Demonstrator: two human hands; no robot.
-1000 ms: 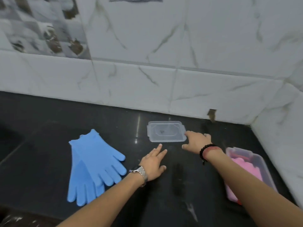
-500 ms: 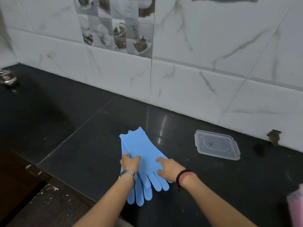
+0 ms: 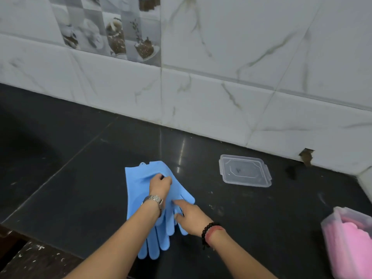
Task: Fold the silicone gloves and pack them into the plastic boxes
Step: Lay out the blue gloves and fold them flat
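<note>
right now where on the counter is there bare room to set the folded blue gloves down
Bare black counter left of the blue gloves out to the wall, and a strip between the gloves and the clear lid. Also open in front of the lid, up to the box of pink gloves. Crowded where both hands press the gloves.

We stand over a glossy black stone countertop with a thin seam running diagonally across it. Behind it we see a wall of white marble-veined tiles, broken by a grey decorative tile printed with cups and desserts. A small brown chipped hole marks the wall's base.
</note>
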